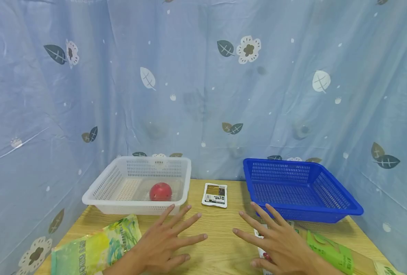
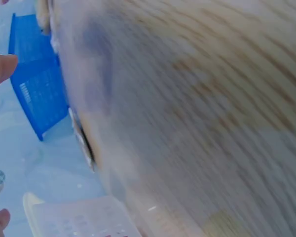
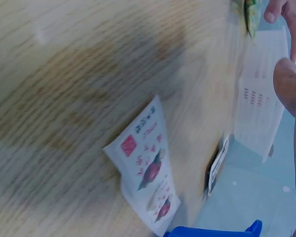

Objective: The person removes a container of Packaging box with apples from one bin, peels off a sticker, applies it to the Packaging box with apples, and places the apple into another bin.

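Observation:
Both hands hover over the wooden table with fingers spread and hold nothing. The left hand [image 1: 167, 242] is between a yellow-green printed bag [image 1: 96, 246] and the table's middle. Under the right hand [image 1: 279, 240] lies a white packet with red pictures, partly hidden in the head view; the right wrist view shows this packet [image 3: 150, 168] whole on the table. Right of that hand lies a long clear package with a green label [image 1: 330, 248]. A small white-edged sachet [image 1: 215, 195] rests farther back, between two baskets.
A white basket [image 1: 101, 202] at the back left holds a red round fruit [image 1: 160, 191] and a clear tray-like piece. The blue basket [image 1: 303, 214] stands at the back right. A blue patterned curtain [image 1: 196, 84] hangs around the table [image 1: 217, 236] behind and at the sides.

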Demonstrator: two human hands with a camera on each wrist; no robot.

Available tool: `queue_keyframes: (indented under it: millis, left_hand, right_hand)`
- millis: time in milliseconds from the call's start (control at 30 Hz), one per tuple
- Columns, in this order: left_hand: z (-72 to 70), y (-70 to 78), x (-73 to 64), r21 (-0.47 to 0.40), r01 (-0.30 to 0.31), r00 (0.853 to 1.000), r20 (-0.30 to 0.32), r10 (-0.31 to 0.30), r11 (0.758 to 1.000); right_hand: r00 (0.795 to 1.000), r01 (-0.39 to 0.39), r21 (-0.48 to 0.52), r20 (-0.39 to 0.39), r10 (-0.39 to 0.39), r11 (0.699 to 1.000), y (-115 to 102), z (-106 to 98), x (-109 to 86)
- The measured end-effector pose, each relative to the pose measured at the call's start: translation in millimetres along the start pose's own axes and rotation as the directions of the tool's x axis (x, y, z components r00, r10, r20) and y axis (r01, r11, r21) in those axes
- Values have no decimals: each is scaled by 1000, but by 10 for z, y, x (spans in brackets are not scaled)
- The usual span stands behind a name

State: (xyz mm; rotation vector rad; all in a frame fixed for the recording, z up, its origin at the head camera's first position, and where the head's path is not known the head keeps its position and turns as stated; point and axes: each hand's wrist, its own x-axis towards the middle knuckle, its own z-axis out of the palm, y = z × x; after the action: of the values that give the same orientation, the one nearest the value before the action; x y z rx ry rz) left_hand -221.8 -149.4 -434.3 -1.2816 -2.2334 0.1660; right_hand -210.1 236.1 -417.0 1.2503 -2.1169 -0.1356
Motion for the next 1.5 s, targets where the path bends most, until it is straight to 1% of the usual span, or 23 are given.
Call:
queue_keyframes:
  millis: [100, 233, 300, 400, 500, 600, 667, 700, 733, 767, 800, 900, 967, 1033, 1100, 1133, 1167, 1200, 1267, 1300, 1367, 1467, 1500]
  left_hand:
    - [-11, 3, 17, 3, 20, 1000, -10, -20, 1000]
    - [-11, 18, 48, -34, 76, 996, -51, -77, 997]
    - [-11, 33, 59, -65, 110, 990, -83, -115, 992]
    - [-15, 58, 66, -123, 160, 977, -120, -175, 979]
    - [-17, 71, 63, -187, 208, 960, -151, -237, 960]
    - [-1, 61, 65, -265, 267, 937, -152, -314, 926]
    - [23, 52, 37, -333, 318, 911, -154, -384, 888]
    - [37, 48, 16, -374, 348, 892, -150, -426, 860]
    - [55, 44, -11, -412, 381, 869, -144, -473, 827]
    - [75, 40, -40, -451, 412, 842, -143, -520, 791]
    - [94, 38, -69, -487, 442, 811, -143, -568, 753]
    - [157, 25, -135, -587, 505, 704, -144, -695, 633]
    - [194, 14, -155, -645, 515, 636, -153, -756, 564]
    - [214, 0, -165, -704, 514, 568, -150, -810, 490]
    - [212, -20, -175, -753, 515, 490, -132, -862, 408]
    - [206, -33, -178, -773, 520, 448, -114, -886, 363]
    - [199, -49, -180, -793, 523, 402, -94, -911, 313]
    - [187, -67, -183, -810, 524, 360, -71, -930, 264]
    - [162, -115, -190, -844, 510, 275, -21, -961, 165]
    - [148, -139, -194, -858, 499, 239, 1, -971, 122]
    - [128, -191, -202, -887, 461, 173, 50, -984, 36]
    - [119, -250, -202, -915, 396, 77, 107, -991, -68]
    - [123, -266, -201, -923, 371, 49, 127, -991, -100]
  right_hand:
    - [1000, 1, 29, -4, -1, 1000, 5, -14, 44]
    - [999, -15, 55, -36, 17, 998, 9, -35, 135]
    - [998, -30, 69, -54, 34, 997, 12, -45, 202]
    - [994, -56, 89, -86, 63, 995, 22, -47, 323]
    - [988, -81, 120, -118, 95, 990, 36, -25, 450]
    - [986, -92, 145, -123, 110, 985, 41, 8, 554]
    - [987, -87, 151, -121, 106, 985, 32, 34, 624]
    - [987, -82, 156, -121, 102, 984, 25, 45, 663]
    - [988, -81, 159, -119, 100, 984, 18, 55, 701]
    - [988, -76, 164, -122, 97, 984, 11, 64, 741]
    - [988, -74, 171, -124, 96, 983, 3, 71, 781]
    - [988, -75, 184, -122, 99, 980, -7, 84, 886]
    - [988, -76, 192, -117, 100, 978, -4, 86, 942]
    - [988, -82, 202, -112, 106, 976, -3, 91, 992]
    - [988, -89, 215, -108, 114, 973, -2, 95, 1047]
    - [987, -96, 221, -105, 122, 971, -1, 95, 1072]
    - [986, -103, 229, -106, 130, 968, 0, 95, 1097]
    - [985, -113, 241, -104, 141, 964, 2, 95, 1123]
    - [982, -128, 258, -103, 159, 958, 8, 95, 1177]
    - [981, -135, 265, -102, 168, 955, 10, 98, 1203]
    - [979, -142, 284, -103, 177, 948, 14, 110, 1264]
    - [976, -147, 313, -106, 188, 938, 15, 161, 1362]
    - [975, -151, 325, -105, 194, 933, 11, 180, 1396]
